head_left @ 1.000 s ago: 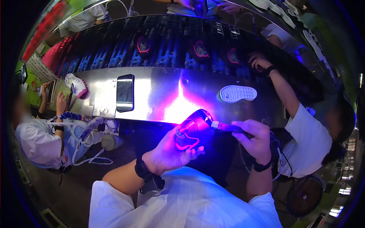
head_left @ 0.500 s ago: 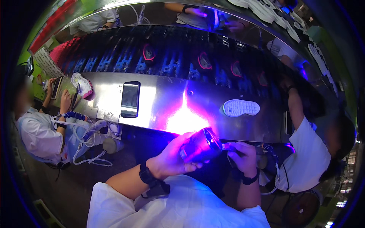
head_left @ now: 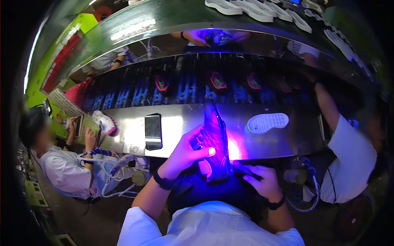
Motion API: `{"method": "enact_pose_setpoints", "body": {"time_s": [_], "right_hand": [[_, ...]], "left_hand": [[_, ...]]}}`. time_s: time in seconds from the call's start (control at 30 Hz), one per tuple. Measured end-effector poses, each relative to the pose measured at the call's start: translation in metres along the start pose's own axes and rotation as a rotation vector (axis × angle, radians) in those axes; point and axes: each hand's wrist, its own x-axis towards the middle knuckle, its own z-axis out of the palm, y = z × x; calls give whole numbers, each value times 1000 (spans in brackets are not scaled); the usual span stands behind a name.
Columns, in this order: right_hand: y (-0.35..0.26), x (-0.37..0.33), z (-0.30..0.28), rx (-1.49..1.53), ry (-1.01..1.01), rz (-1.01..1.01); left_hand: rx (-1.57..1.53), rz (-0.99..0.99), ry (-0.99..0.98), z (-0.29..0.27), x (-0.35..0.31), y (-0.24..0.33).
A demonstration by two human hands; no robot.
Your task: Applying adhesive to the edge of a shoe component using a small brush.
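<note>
My left hand (head_left: 191,151) grips a dark shoe upper (head_left: 216,143), thumb laid across its near side. The upper stands on end, glowing violet, with a pink-edged opening near its lower end. Close to its lower right side, my right hand (head_left: 264,179) is closed round a slim dark tool (head_left: 245,169); its tip points at the upper, but I cannot tell whether they touch. Violet light falls on the metal table (head_left: 184,123) behind. A white shoe sole (head_left: 267,123) lies to the right, and a black phone (head_left: 153,131) to the left.
Beyond the table runs a dark conveyor (head_left: 135,88) carrying several pink-edged shoe uppers (head_left: 218,81). White soles (head_left: 252,10) line the shelf above. A co-worker (head_left: 65,164) sits at the left beside a white-and-pink shoe (head_left: 104,123); another co-worker (head_left: 349,160) reaches across at the right.
My left hand has turned the upper from lying sideways to standing on end. The right hand's tool has come away from its end to its lower right side. The view has tilted up.
</note>
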Motion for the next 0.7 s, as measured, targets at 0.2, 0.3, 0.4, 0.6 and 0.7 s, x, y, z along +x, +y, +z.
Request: {"method": "enact_pose_setpoints", "body": {"time_s": [0.2, 0.3, 0.4, 0.6, 0.7], "right_hand": [[41, -1, -16, 251, 111, 176], [56, 3, -28, 475, 203, 356], [56, 10, -34, 631, 308, 458], [69, 26, -39, 629, 390, 497], [80, 38, -49, 581, 393, 517]], "left_hand": [[123, -147, 130, -51, 43, 4], [328, -173, 262, -93, 103, 4], [873, -289, 338, -133, 170, 24], [1375, -319, 333, -222, 288, 10], [1569, -88, 484, -256, 333, -38]]}}
